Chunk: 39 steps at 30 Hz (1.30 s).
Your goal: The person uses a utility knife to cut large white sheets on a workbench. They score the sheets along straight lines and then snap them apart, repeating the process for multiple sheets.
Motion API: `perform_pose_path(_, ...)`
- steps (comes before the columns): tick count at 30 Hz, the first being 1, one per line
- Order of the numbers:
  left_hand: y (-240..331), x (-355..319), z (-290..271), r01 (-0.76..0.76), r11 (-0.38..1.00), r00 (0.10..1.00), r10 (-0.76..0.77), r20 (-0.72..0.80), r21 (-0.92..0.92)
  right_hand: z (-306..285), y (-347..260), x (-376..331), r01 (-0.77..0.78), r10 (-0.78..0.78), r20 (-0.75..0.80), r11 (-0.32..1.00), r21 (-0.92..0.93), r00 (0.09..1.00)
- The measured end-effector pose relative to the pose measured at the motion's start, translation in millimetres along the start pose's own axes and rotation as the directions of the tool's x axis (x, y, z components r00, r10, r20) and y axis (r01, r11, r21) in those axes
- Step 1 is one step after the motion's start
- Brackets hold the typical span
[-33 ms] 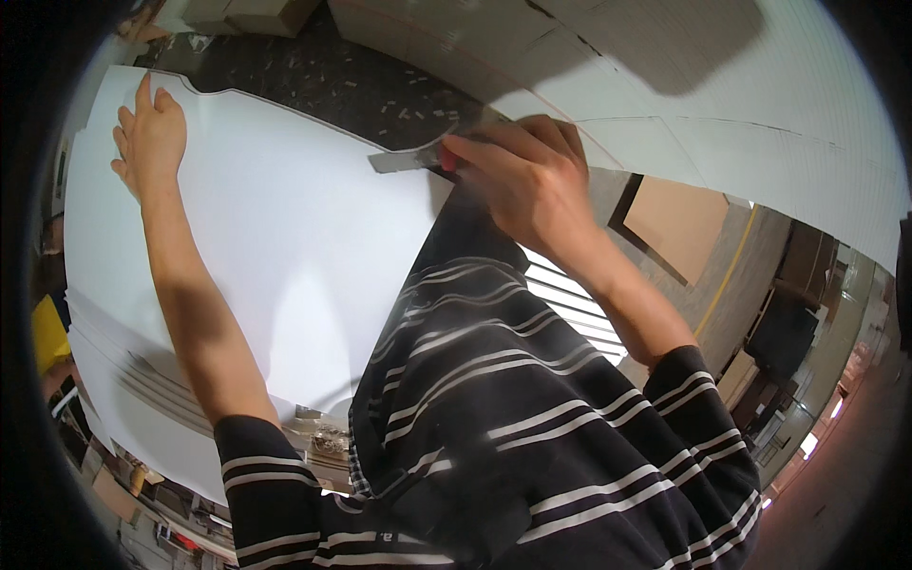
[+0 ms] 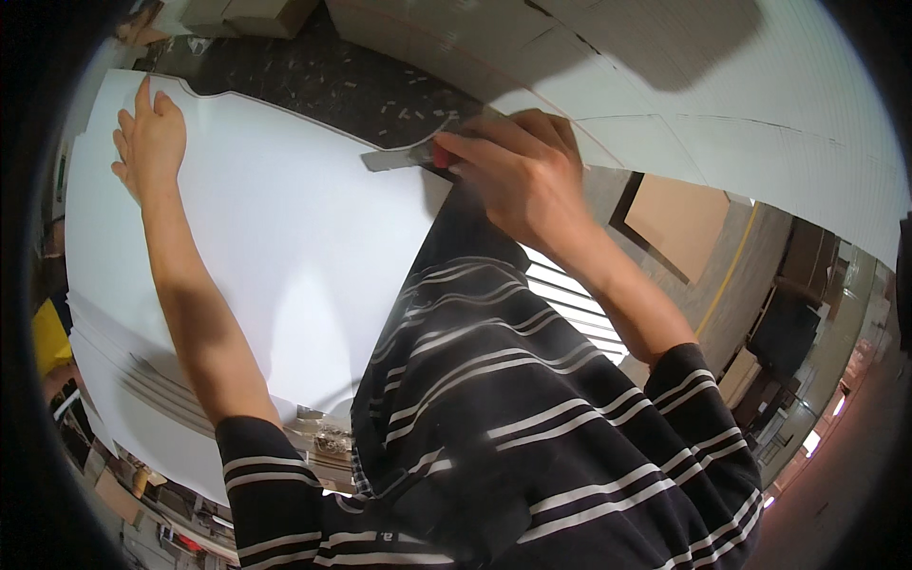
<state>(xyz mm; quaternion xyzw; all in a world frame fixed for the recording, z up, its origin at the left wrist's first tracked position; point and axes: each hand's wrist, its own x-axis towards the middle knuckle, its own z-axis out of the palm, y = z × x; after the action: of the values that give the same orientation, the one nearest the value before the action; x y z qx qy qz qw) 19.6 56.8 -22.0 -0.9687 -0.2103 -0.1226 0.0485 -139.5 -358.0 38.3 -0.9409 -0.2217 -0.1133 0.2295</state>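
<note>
"White panel point(image 2: 313, 190): state its position."

"In front of the body, mostly to the left. Its far edge has a shallow step toward the far left corner and a dip toward the right."

"Left hand point(image 2: 154, 138)?"

"At the far left corner, over the panel. Partly open, index finger extended to the far edge, other fingers loosely bent. No object seen in it; pressure cannot be told."

"Right hand point(image 2: 532, 171)?"

"Just beyond the right end of the far edge. Closed around a tool: grey blade point(image 2: 394, 160) protruding, red part point(image 2: 443, 154) at the fingertips, remainder hidden by the hand. Some blur noted."

"Critical relation?"

"Blade to far edge. The blade points left from the right hand, its long axis roughly side to side, at a slant to the straight stretch of that edge. It overlaps the panel at the dip; contact cannot be confirmed. Right hand is nearer the dip, left hand well apart."

"Beyond?"

"Pale scraps point(image 2: 418, 115) on a dark surface point(image 2: 313, 76)."
</note>
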Motion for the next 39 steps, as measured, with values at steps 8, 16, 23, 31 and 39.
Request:
perform_pose_path(8, -21.9, 19.6, -14.4, 0.102, 0.963, 0.995, -0.097, 0.034, -0.25, 8.6, 3.0, -3.1, -0.03, 0.031, -0.024, 0.999, 0.041, 0.999)
perform_pose_path(16, -46.2, 45.4, -0.8, 0.231, 0.872, 0.965, -0.261, -0.01, -0.431, 1.3, 6.7, -4.8, -0.041, 0.041, 0.014, 0.997, 0.058, 0.999)
perform_pose_path(23, -29.7, 28.9, -10.7, 0.231, 0.865, 0.968, -0.25, 0.015, -0.446, 3.9, -0.3, 13.5, 0.016, -0.016, -0.012, 1.0, 0.023, 1.0)
perform_pose_path(31, -11.4, 14.1, -25.5, 0.211, 0.802, 0.974, -0.223, 0.048, -0.559, 15.5, -9.1, 29.0, 0.005, -0.005, 0.008, 1.0, -0.005, 1.0)
perform_pose_path(39, 0.1, 7.4, -32.5, 0.215, 0.829, 0.973, -0.225, 0.044, -0.517, 24.6, -6.0, 41.2, 0.04, -0.04, -0.012, 0.999, 0.007, 0.999)
